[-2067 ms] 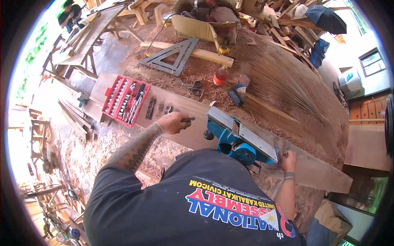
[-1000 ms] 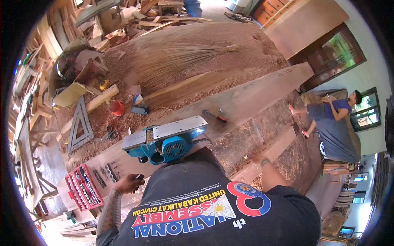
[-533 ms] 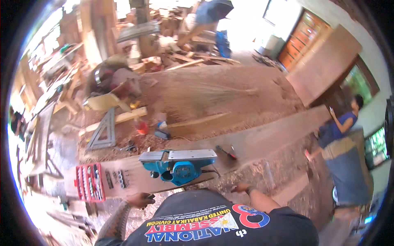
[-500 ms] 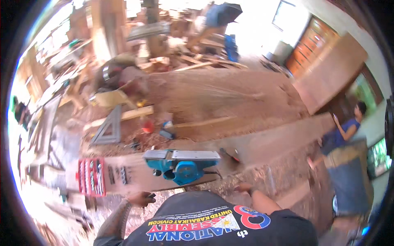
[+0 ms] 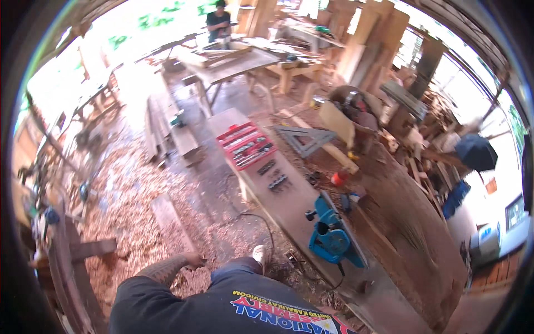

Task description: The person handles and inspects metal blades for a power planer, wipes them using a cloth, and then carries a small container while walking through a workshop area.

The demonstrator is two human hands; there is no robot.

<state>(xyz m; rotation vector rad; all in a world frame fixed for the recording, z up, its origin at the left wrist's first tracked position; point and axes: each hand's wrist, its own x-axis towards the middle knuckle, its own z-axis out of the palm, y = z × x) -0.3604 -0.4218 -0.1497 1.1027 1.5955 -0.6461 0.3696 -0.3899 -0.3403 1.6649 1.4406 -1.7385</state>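
Observation:
My left hand [image 5: 193, 260] hangs low beside my dark shirt, over the shavings on the floor, fingers curled. A small dark thing shows at its fingertips, too small to name. My right hand is out of view. On the long wooden plank [image 5: 289, 214] to my right rests a teal power planer [image 5: 329, 239], its flat metal sole along the far side. Farther up the plank lies an opened red tool case [image 5: 233, 132] with rows of metal pieces. Several small dark metal pieces [image 5: 277, 181] sit between case and planer. Neither hand touches these.
A grey triangular square [image 5: 306, 131] and a red container [image 5: 339, 178] are beyond the plank. A cable [image 5: 266, 220] trails across the floor. Boards [image 5: 175, 131] lie ahead, near a work table [image 5: 239, 64]. Another person [image 5: 218, 25] is at the far end.
My view has swung left, so the plank now runs diagonally on the right. My right hand has left the picture. The left hand stays low, still closed.

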